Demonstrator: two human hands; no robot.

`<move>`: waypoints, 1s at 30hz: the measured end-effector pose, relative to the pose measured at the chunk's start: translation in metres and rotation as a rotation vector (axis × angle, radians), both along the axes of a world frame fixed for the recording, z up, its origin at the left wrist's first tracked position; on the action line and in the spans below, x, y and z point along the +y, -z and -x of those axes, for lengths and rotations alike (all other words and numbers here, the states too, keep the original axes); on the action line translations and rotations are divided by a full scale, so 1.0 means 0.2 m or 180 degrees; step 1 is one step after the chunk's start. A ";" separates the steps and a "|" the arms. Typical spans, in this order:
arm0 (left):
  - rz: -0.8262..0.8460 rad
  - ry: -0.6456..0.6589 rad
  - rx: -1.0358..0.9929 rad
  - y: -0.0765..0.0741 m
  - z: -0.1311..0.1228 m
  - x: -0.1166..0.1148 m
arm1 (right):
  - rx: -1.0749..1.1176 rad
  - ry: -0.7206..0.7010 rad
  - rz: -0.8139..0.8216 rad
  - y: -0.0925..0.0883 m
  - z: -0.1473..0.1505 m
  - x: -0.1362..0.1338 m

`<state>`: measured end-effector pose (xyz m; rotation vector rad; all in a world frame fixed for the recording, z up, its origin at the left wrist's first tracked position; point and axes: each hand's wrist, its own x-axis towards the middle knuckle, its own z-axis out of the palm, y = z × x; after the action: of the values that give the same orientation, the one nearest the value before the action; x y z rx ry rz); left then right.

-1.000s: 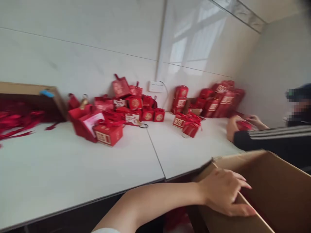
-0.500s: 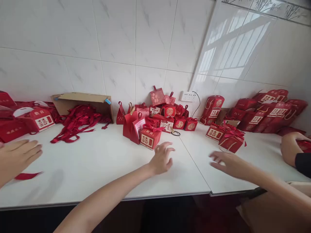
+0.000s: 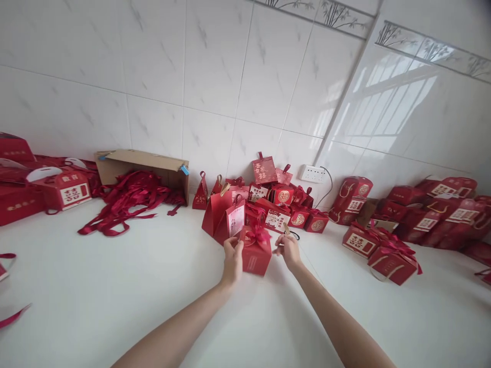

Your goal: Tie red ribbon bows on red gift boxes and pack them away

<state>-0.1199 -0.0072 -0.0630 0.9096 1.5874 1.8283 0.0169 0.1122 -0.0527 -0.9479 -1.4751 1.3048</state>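
A red gift box (image 3: 256,258) with a ribbon bow on top stands on the white table, near the middle. My left hand (image 3: 232,263) grips its left side, thumb toward the front. On the other side, my right hand (image 3: 287,251) hovers close to the box with its fingers loosely bent and apart; I see nothing held in it. Just behind that hand lie a gold-coloured piece (image 3: 287,229) and a black loop. Red triangular bags (image 3: 217,214) and several small red boxes (image 3: 276,219) crowd together behind the held box.
A cardboard box (image 3: 146,157) spills red ribbons (image 3: 132,199) at the back left. Red boxes (image 3: 72,191) are piled at far left. Two bowed boxes (image 3: 395,266) and a large stack (image 3: 429,217) stand on the right. A power strip (image 3: 312,174) is on the wall.
Both my hands have come together around the box. It has been turned, its double-happiness label no longer showing, and sits nearer me. Other people's hands at both sides have left view.
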 end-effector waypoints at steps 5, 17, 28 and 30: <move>-0.0341 0.0405 -0.0016 -0.01 0.11 -0.02 | 0.0198 -0.0225 0.0219 0.06 -0.11 0.01; -0.0574 0.1596 -0.0340 0.00 0.08 -0.01 | -0.0317 -0.0794 -0.0422 -0.04 -0.06 -0.20; -0.0686 0.1808 0.0868 -0.05 0.14 -0.08 | -0.0511 -0.0664 -0.0780 -0.08 -0.06 -0.26; -0.0781 0.1968 0.1060 -0.07 0.16 -0.09 | -0.0358 -0.0708 -0.0817 -0.07 -0.06 -0.28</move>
<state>-0.1510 -0.0257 -0.0483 1.6706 1.0776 1.4853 0.0291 0.0565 -0.0386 -0.7144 -1.8275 1.1950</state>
